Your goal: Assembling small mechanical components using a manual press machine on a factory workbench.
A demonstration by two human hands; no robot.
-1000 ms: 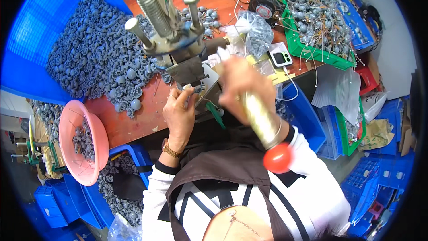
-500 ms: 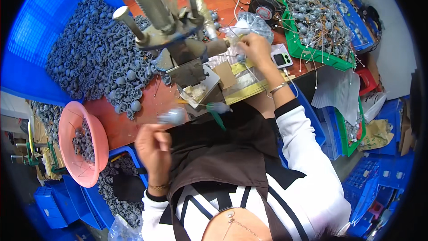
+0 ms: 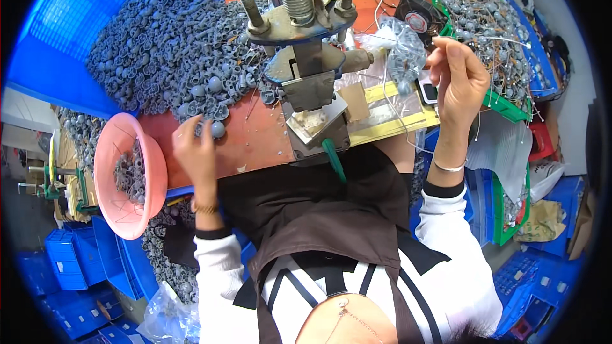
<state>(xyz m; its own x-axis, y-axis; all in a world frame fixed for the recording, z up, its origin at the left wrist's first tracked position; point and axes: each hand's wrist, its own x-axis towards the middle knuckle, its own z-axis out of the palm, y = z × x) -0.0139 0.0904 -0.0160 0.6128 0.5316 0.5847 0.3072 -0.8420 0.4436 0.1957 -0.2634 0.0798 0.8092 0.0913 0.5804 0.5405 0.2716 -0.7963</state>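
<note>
My left hand [image 3: 196,151] is at the near edge of a heap of grey plastic parts [image 3: 172,44], fingers closed around a grey ball-shaped part [image 3: 217,129]. My right hand [image 3: 460,76] is raised at the right, beside a green bin, with fingers curled together; what they hold is too small to make out. A thin white wire [image 3: 503,39] shows just past those fingers. Between my hands stands a metal press [image 3: 309,57] with thick bolts. Under its head lies a pale block [image 3: 310,122], with a green strip [image 3: 333,159] hanging in front.
A pink basin [image 3: 159,178] with grey parts stands left, near a blue crate [image 3: 44,57]. A green bin [image 3: 510,109] of wired grey balls is at the right. A plastic bag [image 3: 405,51], a black fan [image 3: 417,16] and a small white device [image 3: 428,89] lie near my right hand.
My left hand has moved up and left to the heap's edge. My right hand has moved right, away from the press, toward the green bin. The view has shifted slightly.
</note>
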